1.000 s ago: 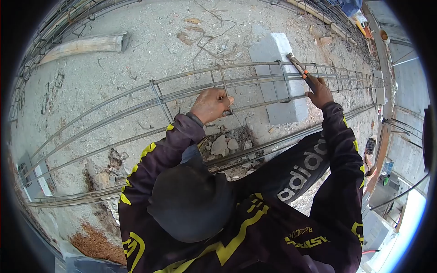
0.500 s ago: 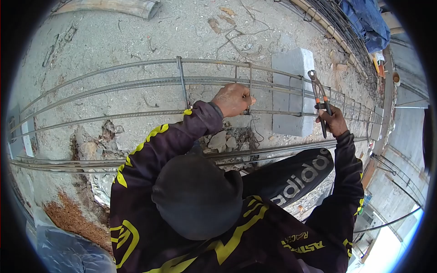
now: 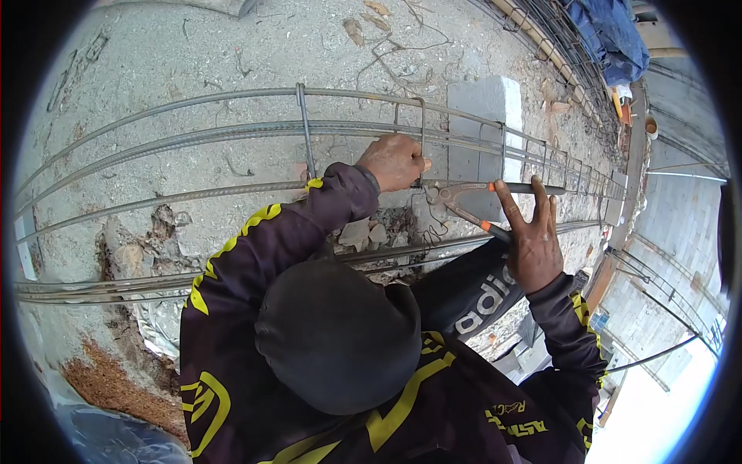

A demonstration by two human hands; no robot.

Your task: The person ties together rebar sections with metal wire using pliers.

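My left hand (image 3: 391, 161) is closed, its fingers curled around the lower part of a thin steel stirrup (image 3: 423, 124) on a long rebar cage (image 3: 224, 131). Whether it also pinches tie wire is hidden. With fingers spread along the handles, my right hand (image 3: 537, 255) holds a pair of pincers (image 3: 457, 195). The pincers' handles are apart, and their jaws are at the lower bar just right of my left hand. Another stirrup (image 3: 304, 131) crosses the bars to the left.
A grey block (image 3: 473, 104) lies under the cage. More long bars (image 3: 100, 286) run nearer my body, over broken rubble (image 3: 359, 232). Loose wire (image 3: 398, 58) lies on the ground beyond. Stacked rebar and a blue tarp (image 3: 610, 39) are at the upper right.
My right hand has swung the pincers left and down from beside the block, turning their jaws toward my left hand and spreading the handles. My left hand stays at the same stirrup.
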